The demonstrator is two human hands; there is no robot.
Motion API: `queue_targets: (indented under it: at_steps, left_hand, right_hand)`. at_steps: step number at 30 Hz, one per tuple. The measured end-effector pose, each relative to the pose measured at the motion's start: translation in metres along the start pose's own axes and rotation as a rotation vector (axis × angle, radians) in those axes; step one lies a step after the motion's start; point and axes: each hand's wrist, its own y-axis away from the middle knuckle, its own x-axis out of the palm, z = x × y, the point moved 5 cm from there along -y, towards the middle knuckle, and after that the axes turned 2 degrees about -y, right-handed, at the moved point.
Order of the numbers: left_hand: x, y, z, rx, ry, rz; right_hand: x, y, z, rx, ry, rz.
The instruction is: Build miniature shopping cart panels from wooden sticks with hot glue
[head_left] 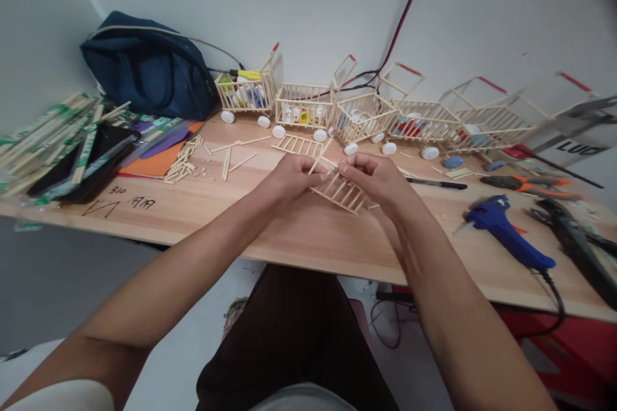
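On a wooden worktop [231, 213], a slatted panel [341, 194] of thin sticks is placed between and just in front of the left hand [296, 176] and the right hand [373, 173], about midway along the front edge. Its long axis is slanted from back left to front right, and most of it is found nearer the right hand; whether it is lifted or laid flat cannot be told. By the left hand, a thin stick [326, 148] is held in a narrow pinch, pointed toward the back edge. By the right hand, thumb and forefinger brought together, the end of a crossing stick [330, 162] seems to be gripped. Miniature carts [304, 106] are lined along the back edge.
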Motion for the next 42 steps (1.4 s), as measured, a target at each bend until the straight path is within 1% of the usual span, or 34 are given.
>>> queue_targets:
  at_steps: [6, 11, 15, 19, 23, 31, 42]
  left_hand:
    - [0.004, 0.004, -0.006, -0.036, 0.135, -0.045]
    - [0.004, 0.005, -0.002, -0.03, 0.19, -0.053]
    - [0.003, 0.005, 0.001, -0.027, 0.194, -0.041]
    - [0.002, 0.005, 0.0, -0.025, 0.195, -0.032]
    - [0.0, 0.004, 0.0, -0.037, 0.171, -0.045]
    - [-0.001, -0.001, 0.004, 0.023, 0.149, -0.024]
    - [0.0, -0.003, 0.005, -0.036, 0.237, -0.035]
  right_hand:
    - [0.001, 0.002, 0.001, 0.027, -0.038, 0.015]
    - [0.0, 0.003, 0.002, 0.032, -0.028, -0.006]
    - [-0.001, 0.003, 0.002, 0.02, -0.02, -0.007]
    - [-0.001, 0.003, 0.001, 0.019, -0.029, 0.003]
    - [-0.002, 0.003, 0.001, 0.014, -0.011, 0.002]
    - [-0.002, 0.002, 0.001, -0.004, -0.005, 0.011]
    - [-0.006, 0.002, 0.002, -0.011, 0.001, 0.001]
